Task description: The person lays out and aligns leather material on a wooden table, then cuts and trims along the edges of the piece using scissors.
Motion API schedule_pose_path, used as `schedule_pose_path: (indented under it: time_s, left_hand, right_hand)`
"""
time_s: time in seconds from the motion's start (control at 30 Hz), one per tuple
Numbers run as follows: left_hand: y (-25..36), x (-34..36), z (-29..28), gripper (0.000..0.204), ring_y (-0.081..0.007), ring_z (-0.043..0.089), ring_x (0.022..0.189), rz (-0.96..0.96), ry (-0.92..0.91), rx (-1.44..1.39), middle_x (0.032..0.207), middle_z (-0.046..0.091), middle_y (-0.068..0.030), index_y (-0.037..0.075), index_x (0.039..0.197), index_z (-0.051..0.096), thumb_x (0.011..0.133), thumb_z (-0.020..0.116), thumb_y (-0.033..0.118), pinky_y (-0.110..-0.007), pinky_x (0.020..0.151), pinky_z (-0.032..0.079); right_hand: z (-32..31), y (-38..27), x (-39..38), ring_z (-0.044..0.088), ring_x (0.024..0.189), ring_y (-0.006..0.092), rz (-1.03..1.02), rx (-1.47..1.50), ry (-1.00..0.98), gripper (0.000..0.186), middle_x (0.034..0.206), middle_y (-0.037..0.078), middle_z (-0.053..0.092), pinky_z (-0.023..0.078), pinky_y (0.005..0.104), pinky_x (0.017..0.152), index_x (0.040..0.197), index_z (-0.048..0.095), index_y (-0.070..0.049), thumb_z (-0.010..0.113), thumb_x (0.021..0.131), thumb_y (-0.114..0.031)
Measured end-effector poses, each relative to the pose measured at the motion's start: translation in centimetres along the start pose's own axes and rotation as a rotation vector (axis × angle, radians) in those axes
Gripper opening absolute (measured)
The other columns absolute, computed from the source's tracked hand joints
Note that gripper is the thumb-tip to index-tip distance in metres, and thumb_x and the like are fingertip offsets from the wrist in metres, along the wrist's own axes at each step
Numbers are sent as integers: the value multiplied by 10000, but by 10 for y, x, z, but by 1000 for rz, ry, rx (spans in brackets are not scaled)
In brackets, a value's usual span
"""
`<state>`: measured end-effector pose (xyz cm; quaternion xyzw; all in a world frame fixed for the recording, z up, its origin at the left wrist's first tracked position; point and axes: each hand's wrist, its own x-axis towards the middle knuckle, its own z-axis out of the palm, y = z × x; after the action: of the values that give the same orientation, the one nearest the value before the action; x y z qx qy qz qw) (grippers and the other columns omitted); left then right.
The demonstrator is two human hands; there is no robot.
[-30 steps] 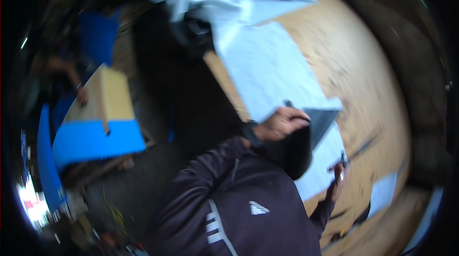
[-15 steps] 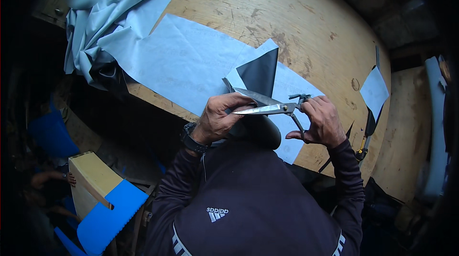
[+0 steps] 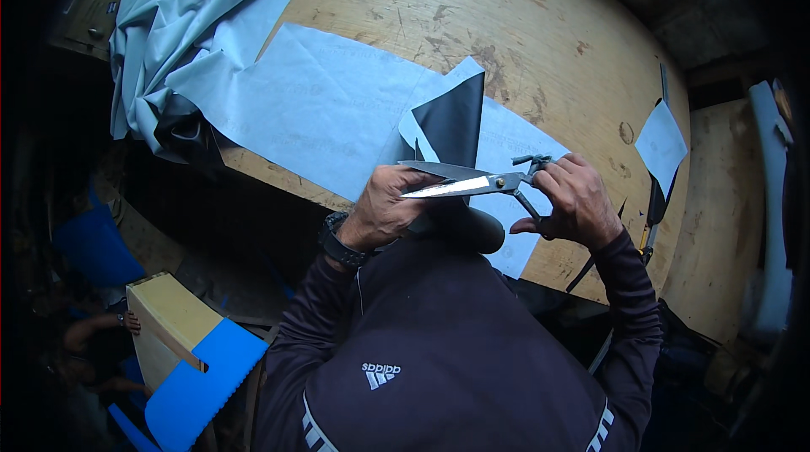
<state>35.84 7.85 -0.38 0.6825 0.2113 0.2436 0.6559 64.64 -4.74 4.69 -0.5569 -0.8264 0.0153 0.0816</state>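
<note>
My right hand is wrapped around the handles of large metal scissors, whose blades point left and stand slightly apart. A strip of cloth is wound on the upper handle. My left hand grips the edge of a sheet of material, black on one face and pale on the other, and the blade tips lie over its fingers. The sheet's black side is folded up behind the blades, and the fabric's pale backing spreads over the table. My left fingertips are partly hidden.
The wooden table has a curved far edge. A crumpled pile of pale fabric lies at far left; a small pale piece is at right. Below left, another person's hand touches a wooden panel with blue covering.
The scissor blades have come closer together. My right hand has shifted slightly, and my left hand still holds the sheet. The view has moved a little.
</note>
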Motion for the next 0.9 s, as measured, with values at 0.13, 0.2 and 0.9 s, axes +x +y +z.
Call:
schedule_pose_path:
  time_s: [0.13, 0.2, 0.9]
  left_hand:
    - [-6, 1, -1, 204, -185, 712, 928, -5, -5, 2, 988, 751, -152, -65, 1087, 722, 925, 671, 48, -314, 834, 558]
    - [-2, 2, 0, 208, -184, 712, 931, -11, -1, -6, 991, 751, -150, -61, 1093, 724, 926, 674, 53, -312, 837, 558]
    - [-9, 20, 12, 424, -61, 601, 825, -47, 10, -78, 1144, 692, -86, 17, 1311, 609, 900, 714, 0, -225, 769, 518]
  right_hand:
    - [-2, 1, 0, 604, 680, 240, -6, 23, -11, 686, 732, 63, 582, 466, 364, 707, 922, 621, -47, 831, 666, -647]
    - [-1, 1, 1, 607, 682, 241, 2, 35, -25, 681, 738, 63, 591, 468, 363, 705, 917, 624, -49, 832, 662, -645]
    - [68, -1, -105, 619, 670, 302, 675, 127, 101, 489, 702, 104, 597, 469, 406, 633, 867, 614, -38, 847, 758, -454]
